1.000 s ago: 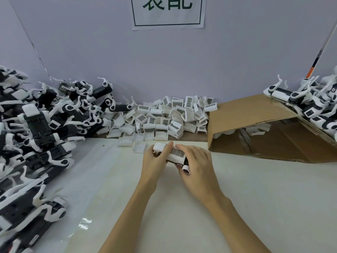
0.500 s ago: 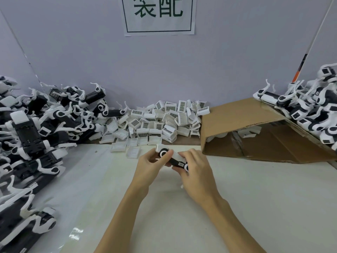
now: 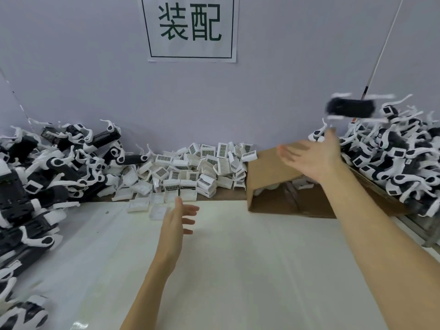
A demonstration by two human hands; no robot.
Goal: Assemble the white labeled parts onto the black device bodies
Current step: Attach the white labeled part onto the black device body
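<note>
Overhead, a blurred black device (image 3: 350, 110) hangs in the air above and beyond the right hand (image 3: 309, 158), touching neither hand. That hand's fingers (image 3: 289, 152) are spread and hold nothing, over the cardboard box (image 3: 266, 177), with the right-side heap of devices (image 3: 392, 158) just past them. The left hand (image 3: 176, 217) is open too, its fingers near the white labeled parts (image 3: 190, 170) on the counter (image 3: 238, 270).

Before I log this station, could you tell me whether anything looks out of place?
Yes: one black device body is blurred in mid-air above the right-hand pile, beyond the open right hand; nothing holds it.
</note>
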